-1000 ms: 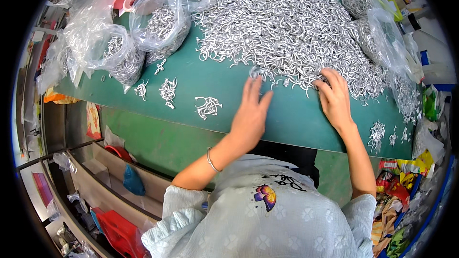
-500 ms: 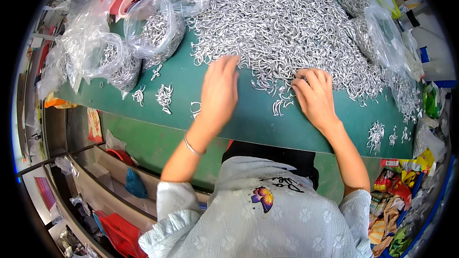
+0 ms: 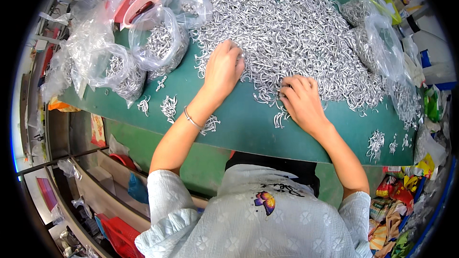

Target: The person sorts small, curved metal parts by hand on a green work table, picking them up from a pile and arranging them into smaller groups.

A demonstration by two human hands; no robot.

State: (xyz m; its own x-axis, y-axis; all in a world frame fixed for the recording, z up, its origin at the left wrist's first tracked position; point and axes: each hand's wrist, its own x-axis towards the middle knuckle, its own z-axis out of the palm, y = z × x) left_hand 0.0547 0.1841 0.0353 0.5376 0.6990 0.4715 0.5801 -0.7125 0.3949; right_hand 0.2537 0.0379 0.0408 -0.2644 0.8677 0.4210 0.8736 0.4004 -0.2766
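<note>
A great heap of small silver metal hooks (image 3: 291, 28) covers the far half of the green worktop (image 3: 248, 124), and both hands work at its near edge. The left hand (image 3: 224, 69) lies palm down on the heap's left fringe, its fingers (image 3: 234, 50) curled loosely into the hooks; whether its grip closes on any piece cannot be told. The right hand (image 3: 301, 100) rests at the heap's nearest rim, fingers bent and drawn together on a few hooks under the fingertips, with a small loose cluster of hooks (image 3: 281, 118) just beside its thumb side. A thin bracelet (image 3: 192, 119) circles the left wrist. To the left stand clear plastic bags of hooks (image 3: 160, 45), with a pink bowl (image 3: 141, 2) behind them and little sorted bunches (image 3: 168, 107) on the bare green near the left forearm. More bags (image 3: 377, 43) lie at the heap's right side, and small bunches (image 3: 375, 141) sit near the worktop's right front edge.
</note>
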